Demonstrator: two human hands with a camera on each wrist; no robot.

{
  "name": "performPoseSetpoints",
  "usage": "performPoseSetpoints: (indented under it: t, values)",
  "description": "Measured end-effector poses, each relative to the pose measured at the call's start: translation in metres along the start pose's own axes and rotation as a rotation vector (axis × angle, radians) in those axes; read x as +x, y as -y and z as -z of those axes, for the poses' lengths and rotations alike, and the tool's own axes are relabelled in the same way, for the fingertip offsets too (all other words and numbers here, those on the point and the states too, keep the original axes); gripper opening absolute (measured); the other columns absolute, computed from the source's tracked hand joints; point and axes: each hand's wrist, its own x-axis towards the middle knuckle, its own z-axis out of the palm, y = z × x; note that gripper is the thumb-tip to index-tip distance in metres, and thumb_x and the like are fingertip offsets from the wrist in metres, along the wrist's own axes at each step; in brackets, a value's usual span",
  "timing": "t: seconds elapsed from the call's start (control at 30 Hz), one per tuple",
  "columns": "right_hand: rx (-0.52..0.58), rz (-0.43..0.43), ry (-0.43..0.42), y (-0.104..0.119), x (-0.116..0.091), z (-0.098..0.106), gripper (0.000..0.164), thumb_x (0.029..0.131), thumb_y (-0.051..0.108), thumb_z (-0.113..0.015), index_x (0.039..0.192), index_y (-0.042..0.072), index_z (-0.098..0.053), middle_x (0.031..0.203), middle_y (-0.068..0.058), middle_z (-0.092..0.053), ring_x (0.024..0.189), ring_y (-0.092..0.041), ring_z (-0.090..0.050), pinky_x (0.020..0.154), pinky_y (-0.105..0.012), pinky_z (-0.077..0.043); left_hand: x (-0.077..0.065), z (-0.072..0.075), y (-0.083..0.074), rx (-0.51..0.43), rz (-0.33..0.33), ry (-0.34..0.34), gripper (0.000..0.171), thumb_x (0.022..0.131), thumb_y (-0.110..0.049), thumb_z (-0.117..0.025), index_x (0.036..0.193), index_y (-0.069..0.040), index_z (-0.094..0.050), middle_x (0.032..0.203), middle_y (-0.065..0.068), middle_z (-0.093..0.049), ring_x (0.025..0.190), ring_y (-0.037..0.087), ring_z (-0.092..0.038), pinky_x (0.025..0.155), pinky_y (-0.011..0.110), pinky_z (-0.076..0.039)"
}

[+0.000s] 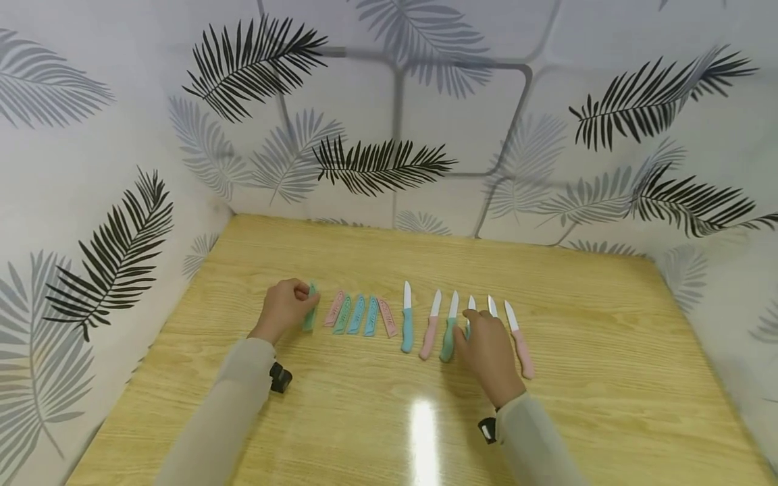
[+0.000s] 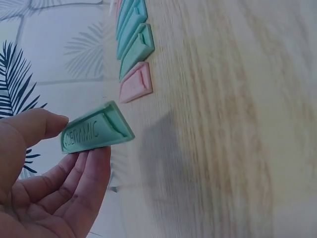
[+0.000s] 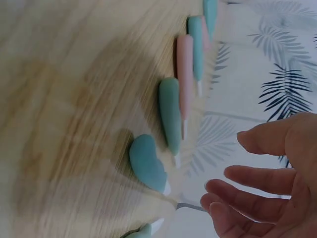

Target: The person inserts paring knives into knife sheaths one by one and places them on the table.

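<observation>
My left hand point(image 1: 284, 312) pinches a green knife sheath point(image 2: 94, 130) between thumb and fingers; in the left wrist view it is marked CERAMIC and held above the table. To its right lie a pink sheath point(image 1: 334, 308), a green one point(image 1: 343, 314), two blue ones and another pink one point(image 1: 387, 317). Over the row of knives hovers my right hand point(image 1: 486, 347), fingers loosely spread and holding nothing. Left of it lie a blue knife point(image 1: 407, 329), a pink knife point(image 1: 430, 334) and a green knife point(image 1: 448, 337). It partly hides two more; a blue handle point(image 3: 146, 161) shows below it.
A pink-handled knife point(image 1: 522, 351) lies at the right end of the row, its pale blade pointing away. All rest on a wood-grain table point(image 1: 340, 418). A leaf-patterned covering point(image 1: 462, 196) rises behind the table's far edge and along its sides.
</observation>
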Motion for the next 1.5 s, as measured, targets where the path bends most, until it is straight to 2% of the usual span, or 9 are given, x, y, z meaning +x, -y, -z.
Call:
performPoseSetpoints:
  t: [0.13,0.3,0.4,0.53,0.63,0.9,1.13,1.37,1.5]
  values:
    - [-0.009,-0.033,0.053,-0.001,0.010,-0.006,0.032,0.089,0.014,-0.065,0.104,-0.014,-0.064,0.087,-0.024,-0.065,0.067,-0.026,-0.060,0.060,-0.036,-0.054,-0.006,0.001,-0.001,-0.002,-0.017,0.003,0.036,0.093,-0.026,-0.062,0.113,0.004,-0.061,0.104,0.018,-0.065,0.096,0.031,-0.062,0.078,0.040,-0.053]
    - [-0.028,-0.047,0.105,-0.001,0.018,-0.013,0.030,0.089,0.014,-0.065,0.098,-0.014,-0.064,0.090,-0.025,-0.066,0.076,-0.033,-0.065,0.067,-0.038,-0.056,-0.011,0.001,-0.009,-0.025,-0.036,-0.011,0.037,0.091,-0.028,-0.064,0.111,0.003,-0.063,0.103,0.018,-0.067,0.094,0.030,-0.064,0.078,0.040,-0.054]
    - [-0.034,-0.055,0.119,-0.001,0.021,-0.016,0.029,0.089,0.014,-0.065,0.094,-0.014,-0.064,0.086,-0.024,-0.066,0.071,-0.030,-0.064,0.061,-0.033,-0.055,-0.014,0.000,-0.015,-0.054,-0.042,-0.016,0.037,0.091,-0.029,-0.065,0.111,0.002,-0.063,0.103,0.018,-0.067,0.091,0.029,-0.065,0.075,0.039,-0.055]
    - [0.003,-0.108,0.167,0.002,0.024,-0.018,0.029,0.091,0.012,-0.061,0.069,-0.006,-0.058,0.060,-0.010,-0.056,0.048,-0.015,-0.050,0.042,-0.021,-0.041,-0.017,0.000,-0.019,-0.090,-0.042,-0.019,0.037,0.090,-0.029,-0.066,0.110,0.003,-0.064,0.101,0.018,-0.067,0.085,0.026,-0.068,0.071,0.036,-0.056]
    - [0.029,-0.153,0.204,0.004,0.026,-0.018,0.039,0.092,0.013,-0.059,0.056,0.006,-0.045,0.049,-0.002,-0.041,0.041,-0.010,-0.037,0.037,-0.019,-0.030,-0.019,-0.002,-0.021,-0.133,-0.020,-0.008,0.037,0.090,-0.029,-0.066,0.110,0.002,-0.063,0.101,0.018,-0.067,0.078,0.024,-0.069,0.070,0.036,-0.057]
    - [0.021,-0.238,0.245,0.008,0.032,-0.022,0.036,0.093,0.021,-0.060,0.061,0.006,-0.053,0.055,-0.006,-0.053,0.045,-0.016,-0.049,0.038,-0.023,-0.037,-0.022,-0.006,-0.020,-0.245,0.058,0.026,0.037,0.090,-0.029,-0.067,0.109,0.002,-0.061,0.100,0.019,-0.066,0.077,0.030,-0.070,0.074,0.041,-0.056]
    - [-0.033,-0.238,0.247,0.008,0.037,-0.022,0.040,0.091,0.024,-0.063,0.058,0.008,-0.047,0.052,-0.002,-0.045,0.045,-0.014,-0.044,0.042,-0.024,-0.036,-0.023,-0.012,-0.015,-0.302,0.085,0.030,0.038,0.090,-0.027,-0.068,0.111,0.003,-0.060,0.103,0.020,-0.065,0.078,0.030,-0.070,0.074,0.040,-0.057]
    - [-0.046,-0.280,0.289,0.009,0.041,-0.026,0.040,0.092,0.028,-0.059,0.059,0.009,-0.047,0.053,-0.003,-0.047,0.047,-0.015,-0.046,0.043,-0.025,-0.036,-0.029,-0.022,-0.019,-0.505,0.127,0.055,0.037,0.090,-0.026,-0.067,0.113,0.002,-0.058,0.101,0.017,-0.065,0.074,0.020,-0.069,0.079,0.041,-0.056]
    - [-0.038,-0.289,0.290,0.009,0.040,-0.027,0.037,0.092,0.029,-0.060,0.064,0.006,-0.052,0.057,-0.005,-0.052,0.050,-0.017,-0.050,0.044,-0.026,-0.039,-0.032,-0.027,-0.021,-0.536,0.128,0.060,0.033,0.091,-0.022,-0.067,0.111,0.002,-0.059,0.096,0.015,-0.067,0.071,0.016,-0.068,0.079,0.042,-0.056]
